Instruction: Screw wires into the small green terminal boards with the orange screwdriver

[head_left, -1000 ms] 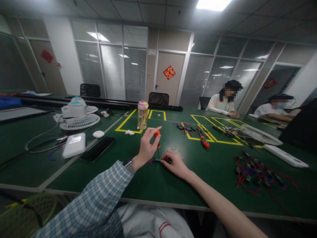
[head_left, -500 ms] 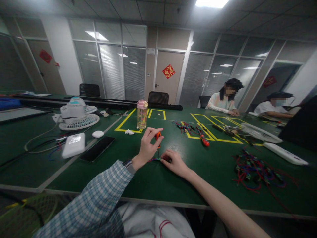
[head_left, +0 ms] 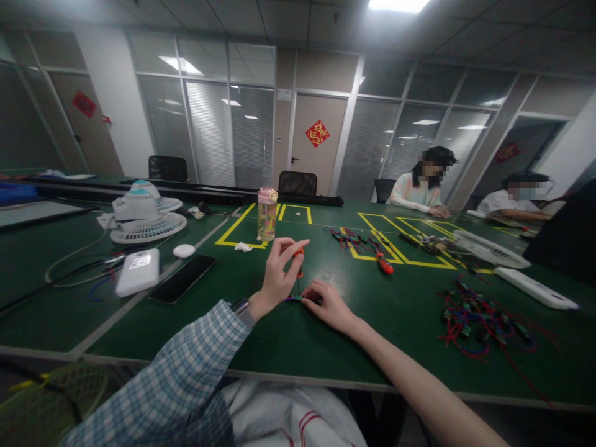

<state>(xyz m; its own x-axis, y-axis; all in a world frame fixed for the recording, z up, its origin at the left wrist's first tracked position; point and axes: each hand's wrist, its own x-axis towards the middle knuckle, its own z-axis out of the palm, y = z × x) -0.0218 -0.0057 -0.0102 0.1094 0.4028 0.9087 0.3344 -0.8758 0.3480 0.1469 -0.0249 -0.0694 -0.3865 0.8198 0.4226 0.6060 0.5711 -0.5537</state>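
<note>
My left hand (head_left: 277, 276) pinches the orange handle of a small screwdriver (head_left: 298, 261), held upright with its tip down on a small connector with coloured wires (head_left: 293, 298) on the green table (head_left: 288, 335). My right hand (head_left: 327, 304) rests on the table and presses that connector down with its fingertips. A watch shows at my left wrist, above a checked sleeve.
A pile of red and blue wired connectors (head_left: 484, 323) lies at the right. A second orange screwdriver (head_left: 385, 266), a pink-capped bottle (head_left: 267, 215), a phone (head_left: 183, 279), a white power bank (head_left: 138, 271) and a desk fan (head_left: 144, 214) stand around. Two people sit at the far right.
My left fingers have shifted slightly on the screwdriver handle, as if turning it. The right hand stays on the connector.
</note>
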